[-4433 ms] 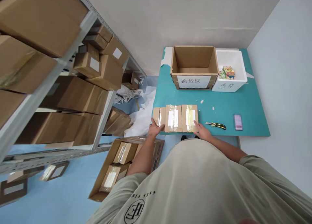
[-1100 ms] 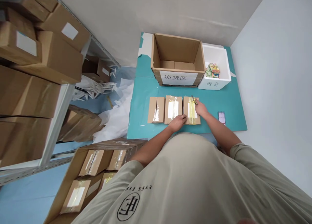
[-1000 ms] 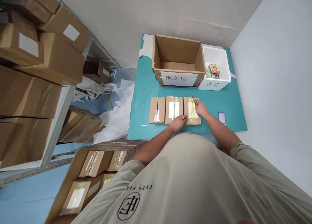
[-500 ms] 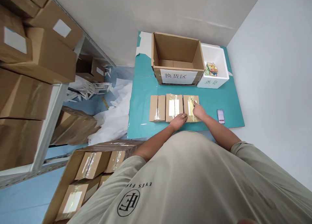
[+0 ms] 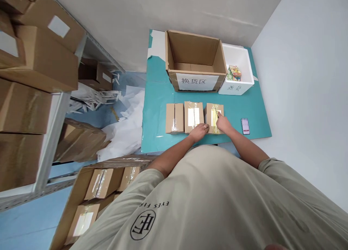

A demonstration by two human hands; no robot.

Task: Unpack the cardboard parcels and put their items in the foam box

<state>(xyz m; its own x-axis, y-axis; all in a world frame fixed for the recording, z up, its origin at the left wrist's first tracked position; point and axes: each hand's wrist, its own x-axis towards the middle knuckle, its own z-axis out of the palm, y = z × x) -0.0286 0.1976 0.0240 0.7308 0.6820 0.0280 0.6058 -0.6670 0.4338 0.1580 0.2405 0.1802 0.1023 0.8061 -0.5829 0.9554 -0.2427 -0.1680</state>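
Three small taped cardboard boxes stand in a row on the teal tabletop: the left box (image 5: 174, 117), the middle box (image 5: 194, 110) and the right box (image 5: 210, 119). My left hand (image 5: 199, 132) lies at the near edge of the middle box, its fingers stretched out to the right box's near left corner. Closed over the right box, my right hand (image 5: 224, 123) grips a small yellow and black box cutter (image 5: 218, 114) by the shiny tape and white label. Its blade is too small to make out.
A large open cardboard box (image 5: 195, 67) with a paper sign and a white bin (image 5: 236, 88) holding colourful packets stand behind. A phone (image 5: 245, 126) lies at right. Shelves of cartons (image 5: 49, 58) and a big carton (image 5: 72, 192) of smaller boxes are at left.
The right box has shifted slightly to the right, widening the gap beside the middle box. My right hand has moved a little right with the box cutter. The whole view has shifted slightly.
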